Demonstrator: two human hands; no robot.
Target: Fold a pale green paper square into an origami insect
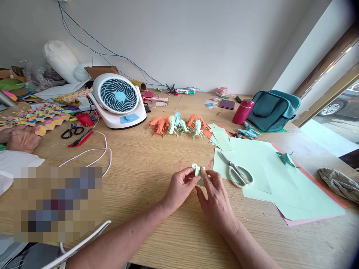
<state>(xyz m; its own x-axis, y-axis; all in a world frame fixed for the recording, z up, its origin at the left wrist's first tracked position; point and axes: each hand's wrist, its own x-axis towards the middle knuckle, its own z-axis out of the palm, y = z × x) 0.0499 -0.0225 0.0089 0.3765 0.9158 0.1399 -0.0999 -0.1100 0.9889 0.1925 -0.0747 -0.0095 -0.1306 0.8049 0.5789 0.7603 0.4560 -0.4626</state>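
Observation:
Between my two hands is a small pale green folded paper (197,170), held just above the table. The fingers of my left hand (179,186) pinch its left side, the thumb near its lower edge. My right hand (215,194) grips the right side, its fingertips pressed on the paper. Part of the piece is hidden behind my fingers. To the right, white-handled scissors (240,176) lie on large pale green sheets (291,194). Beyond my hands stand several folded paper figures (171,125) in orange, green and blue, beside smaller green sheets (221,137).
A white fan (119,99), black scissors (72,131), a red cutter (81,138) and a white cable (105,149) are on the left. Another person's hand (24,139) rests at the far left. A red bottle (243,112) and teal bag (273,110) stand at the back right.

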